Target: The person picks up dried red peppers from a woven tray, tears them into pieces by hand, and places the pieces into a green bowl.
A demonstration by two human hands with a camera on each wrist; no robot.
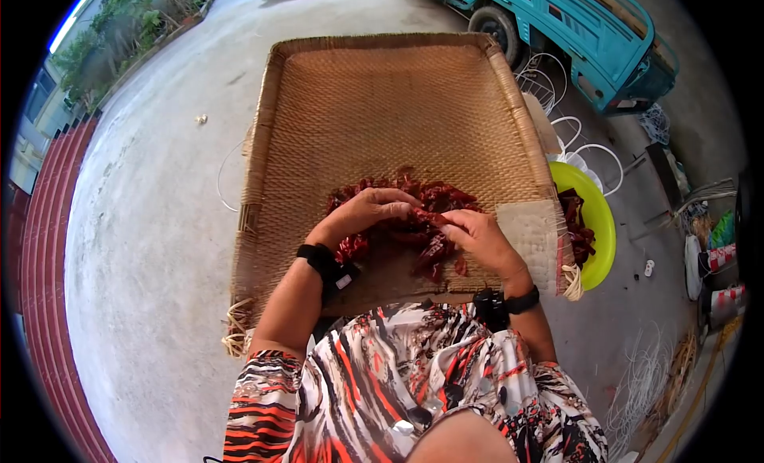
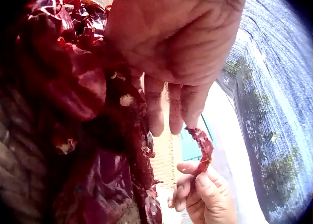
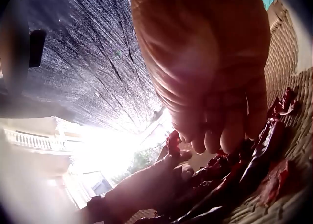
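Observation:
A dried red chili (image 2: 203, 153) stretches between the two hands, one end pinched by the left hand (image 1: 368, 211), the other by the right hand (image 1: 483, 238). Both hands are held above a heap of dark red dried chilies (image 1: 350, 246) at the near end of a woven tray (image 1: 382, 105). In the left wrist view the left palm (image 2: 181, 33) is close to the camera, its other fingers extended. The right wrist view has the right hand (image 3: 210, 77) large above the heap, with the left hand (image 3: 146, 187) beyond it.
A yellow-green basin (image 1: 602, 232) with more red chilies stands just right of the tray. Behind it are white wire loops (image 1: 601, 156) and a teal cart (image 1: 573, 33). Red steps (image 1: 52, 280) lie at the far left, with plants (image 1: 119, 33) beyond.

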